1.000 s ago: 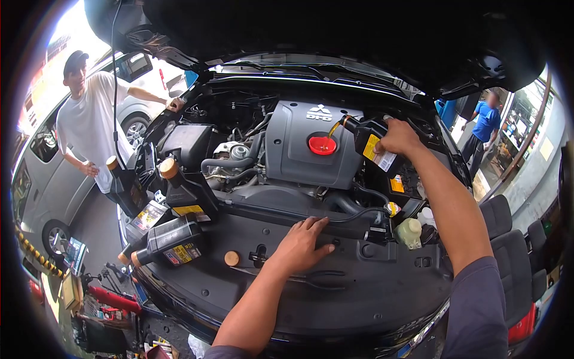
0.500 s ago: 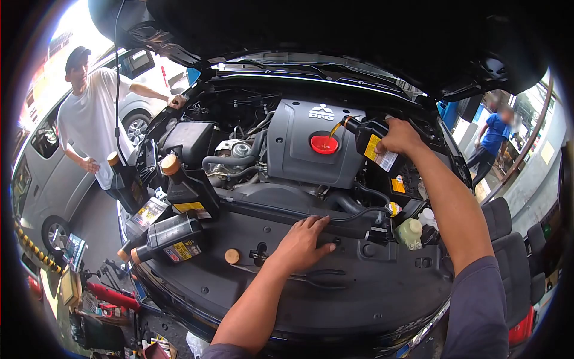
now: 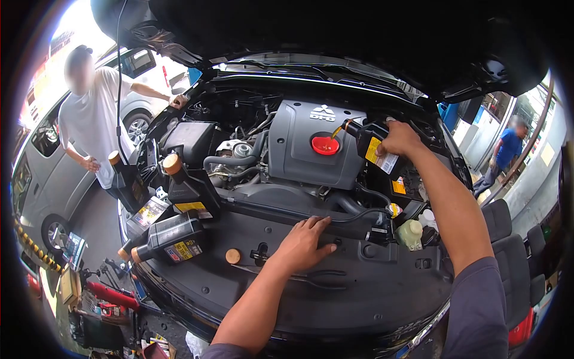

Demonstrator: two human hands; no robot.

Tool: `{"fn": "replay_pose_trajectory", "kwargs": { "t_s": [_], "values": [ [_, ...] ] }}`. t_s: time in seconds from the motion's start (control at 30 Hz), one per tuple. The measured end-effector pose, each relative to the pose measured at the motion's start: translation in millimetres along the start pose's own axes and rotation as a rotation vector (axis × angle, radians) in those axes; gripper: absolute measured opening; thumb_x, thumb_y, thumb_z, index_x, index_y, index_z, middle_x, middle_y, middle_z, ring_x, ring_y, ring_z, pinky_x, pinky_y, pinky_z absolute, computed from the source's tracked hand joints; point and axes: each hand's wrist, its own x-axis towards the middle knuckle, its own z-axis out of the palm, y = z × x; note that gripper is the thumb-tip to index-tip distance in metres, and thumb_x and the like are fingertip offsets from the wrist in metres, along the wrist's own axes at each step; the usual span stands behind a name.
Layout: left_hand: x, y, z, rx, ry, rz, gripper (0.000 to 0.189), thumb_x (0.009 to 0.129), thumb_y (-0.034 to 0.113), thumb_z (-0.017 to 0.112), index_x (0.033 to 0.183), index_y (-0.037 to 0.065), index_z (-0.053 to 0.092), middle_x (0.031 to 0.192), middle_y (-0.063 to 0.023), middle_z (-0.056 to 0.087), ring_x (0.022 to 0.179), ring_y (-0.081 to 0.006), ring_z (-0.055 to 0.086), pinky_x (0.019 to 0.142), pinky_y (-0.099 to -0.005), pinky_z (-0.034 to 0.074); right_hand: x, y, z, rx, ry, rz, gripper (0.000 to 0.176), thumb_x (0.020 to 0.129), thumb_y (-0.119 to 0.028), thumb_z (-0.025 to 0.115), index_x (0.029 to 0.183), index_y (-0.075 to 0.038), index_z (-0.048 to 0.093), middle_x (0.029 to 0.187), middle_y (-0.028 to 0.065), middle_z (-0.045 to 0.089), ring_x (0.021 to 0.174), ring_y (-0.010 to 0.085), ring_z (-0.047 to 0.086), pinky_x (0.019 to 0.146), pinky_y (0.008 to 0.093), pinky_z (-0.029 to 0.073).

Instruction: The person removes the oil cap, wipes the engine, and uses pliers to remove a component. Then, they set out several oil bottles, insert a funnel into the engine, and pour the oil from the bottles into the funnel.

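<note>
My right hand grips a black oil bottle, tilted with its mouth to the left. Amber oil runs from it into a red funnel set in the grey engine cover. My left hand rests with fingers spread on the black front panel, holding nothing. Near it lie a tan round cap and a dark-handled tool.
Several black bottles with tan caps, one of them lying down, stand or lie at the left. A person in white rests a hand on the car's left edge. Another person in blue is at the right. The raised hood hangs overhead.
The person in blue has moved right and away from the car. The bottle is still tilted over the funnel, and both my hands have stayed nearly in place.
</note>
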Motion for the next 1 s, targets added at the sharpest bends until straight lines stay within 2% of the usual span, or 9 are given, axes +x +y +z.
{"fn": "replay_pose_trajectory", "kwargs": {
  "t_s": [0.13, 0.33, 0.43, 1.0],
  "values": [
    [0, -1, 1, 0.0, 0.006, 0.012, 0.078, 0.096, 0.038, 0.072, 0.157, 0.001, 0.043, 0.157, -0.0247, 0.047, 0.147, -0.0432, 0.042, 0.123, -0.0484, 0.034, 3, 4, 5, 0.0, 0.072, -0.037, 0.097, 0.059, -0.027, 0.093, 0.147, -0.001, 0.06, 0.139, 0.0203, 0.068, 0.127, 0.0301, 0.068, 0.109, 0.0373, 0.052],
    [0, -1, 1, 0.009, 0.003, 0.002, 0.078, 0.096, 0.039, 0.072, 0.157, 0.001, 0.043, 0.157, -0.0257, 0.046, 0.148, -0.0434, 0.041, 0.124, -0.0484, 0.034, 5, 6, 8, -0.016, 0.11, -0.062, 0.097, 0.059, -0.027, 0.093, 0.145, 0.0, 0.061, 0.138, 0.0212, 0.068, 0.127, 0.0308, 0.068, 0.109, 0.0368, 0.052],
    [0, -2, 2, 0.001, 0.012, 0.007, 0.078, 0.096, 0.039, 0.072, 0.157, 0.001, 0.043, 0.157, -0.0259, 0.046, 0.148, -0.0436, 0.041, 0.124, -0.0485, 0.034, 4, -1, -3, -0.033, -0.024, -0.011, 0.094, 0.066, -0.031, 0.094, 0.149, -0.006, 0.059, 0.154, 0.0154, 0.058, 0.144, 0.0293, 0.053, 0.117, 0.0399, 0.046],
    [0, 1, 0, 0.002, -0.003, -0.005, 0.078, 0.096, 0.039, 0.072, 0.158, 0.002, 0.042, 0.158, -0.0257, 0.046, 0.149, -0.0432, 0.039, 0.124, -0.0487, 0.033, 7, -7, -7, -0.065, -0.043, -0.009, 0.084, 0.066, -0.029, 0.094, 0.142, -0.006, 0.065, 0.145, 0.0154, 0.065, 0.136, 0.03, 0.061, 0.112, 0.0409, 0.05]
  ]
}}
